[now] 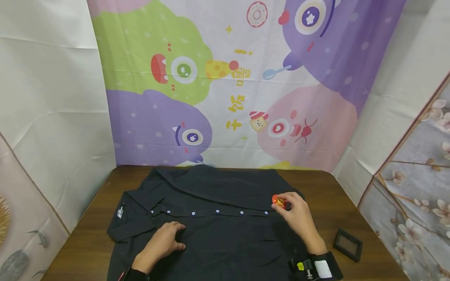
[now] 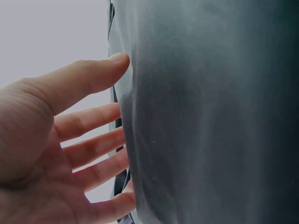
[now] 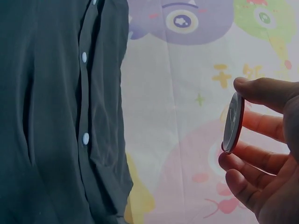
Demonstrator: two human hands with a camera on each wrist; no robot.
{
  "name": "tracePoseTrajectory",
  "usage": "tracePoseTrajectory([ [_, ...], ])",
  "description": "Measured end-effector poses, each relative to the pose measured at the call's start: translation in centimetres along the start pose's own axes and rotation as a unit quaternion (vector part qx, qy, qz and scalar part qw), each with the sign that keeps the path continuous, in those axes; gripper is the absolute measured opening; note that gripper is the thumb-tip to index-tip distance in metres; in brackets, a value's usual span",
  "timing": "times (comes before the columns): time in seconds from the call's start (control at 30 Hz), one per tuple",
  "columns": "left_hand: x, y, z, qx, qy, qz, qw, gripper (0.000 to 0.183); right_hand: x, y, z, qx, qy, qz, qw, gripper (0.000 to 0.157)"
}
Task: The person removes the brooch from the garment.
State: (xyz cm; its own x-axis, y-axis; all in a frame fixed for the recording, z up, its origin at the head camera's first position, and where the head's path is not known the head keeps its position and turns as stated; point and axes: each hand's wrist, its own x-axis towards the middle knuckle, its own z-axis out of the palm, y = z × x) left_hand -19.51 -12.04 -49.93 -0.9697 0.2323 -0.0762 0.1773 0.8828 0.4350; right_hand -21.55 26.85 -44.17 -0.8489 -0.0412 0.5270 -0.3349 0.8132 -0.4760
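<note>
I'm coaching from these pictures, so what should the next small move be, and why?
Probably lower the right hand to bring the red badge to the shirt. The badge is already pinched between thumb and fingertips but held off the cloth, the shirt lies spread out, and the left hand is holding nothing, so it could steady the fabric.

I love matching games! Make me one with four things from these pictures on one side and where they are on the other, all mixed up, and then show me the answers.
Things
1. Red disc
2. Small black frame
3. Pale buttons
4. Left hand

Places
A. In a row along the dark shirt
B. On the brown table, to the right of the shirt
C. Over the shirt, holding nothing
D. Pinched in the right hand

Right pairs: 1-D, 2-B, 3-A, 4-C
</note>
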Motion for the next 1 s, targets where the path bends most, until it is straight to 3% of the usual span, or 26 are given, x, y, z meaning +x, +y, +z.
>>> tracePoseTrajectory([
  [0.47,0.2,0.0,-0.3,0.004,-0.009,-0.003,0.9999,0.052,0.0,1.2,-1.6,-0.007,-0.015,0.043,0.999,0.032],
  [1.0,0.1,-0.2,-0.2,-0.004,0.000,0.000,1.0000,0.051,-0.8,2.6,-2.9,-0.030,-0.025,0.057,0.998,0.033],
])
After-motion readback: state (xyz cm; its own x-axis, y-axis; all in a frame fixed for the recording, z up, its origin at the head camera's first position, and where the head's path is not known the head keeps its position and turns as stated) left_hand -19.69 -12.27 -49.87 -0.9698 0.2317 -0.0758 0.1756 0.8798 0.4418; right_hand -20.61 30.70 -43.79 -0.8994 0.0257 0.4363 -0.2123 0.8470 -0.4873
